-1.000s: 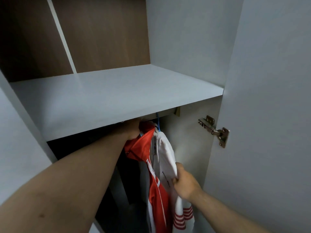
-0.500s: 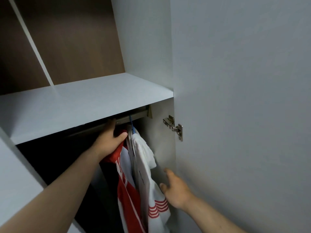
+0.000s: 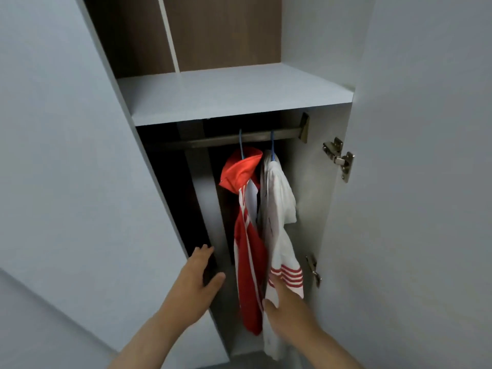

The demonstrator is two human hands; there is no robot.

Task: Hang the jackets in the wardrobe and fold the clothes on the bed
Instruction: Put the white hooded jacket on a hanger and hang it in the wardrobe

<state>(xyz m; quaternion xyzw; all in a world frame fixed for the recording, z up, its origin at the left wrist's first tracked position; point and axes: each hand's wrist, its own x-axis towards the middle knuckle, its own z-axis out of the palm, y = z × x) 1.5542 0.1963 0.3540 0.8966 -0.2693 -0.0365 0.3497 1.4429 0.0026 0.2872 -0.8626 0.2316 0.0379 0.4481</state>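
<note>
Two jackets hang on blue hangers from the dark rail (image 3: 234, 139) inside the open wardrobe. The red jacket (image 3: 249, 262) with white stripes hangs on the left, the white jacket (image 3: 279, 209) with red cuff stripes on the right. My left hand (image 3: 197, 278) is open in front of the dark wardrobe interior, left of the red jacket, touching nothing I can see. My right hand (image 3: 287, 307) rests against the lower white sleeve, fingers spread; its fingertips are hidden under the cloth.
A pale shelf (image 3: 234, 94) runs above the rail, with brown back panels behind it. The wardrobe door (image 3: 426, 182) stands open on the right, with metal hinges (image 3: 339, 158). A pale side panel (image 3: 66, 155) fills the left.
My left hand has let go of the hanger top and dropped down and back. My head has pulled back, so both jackets now show hanging free from the rail.
</note>
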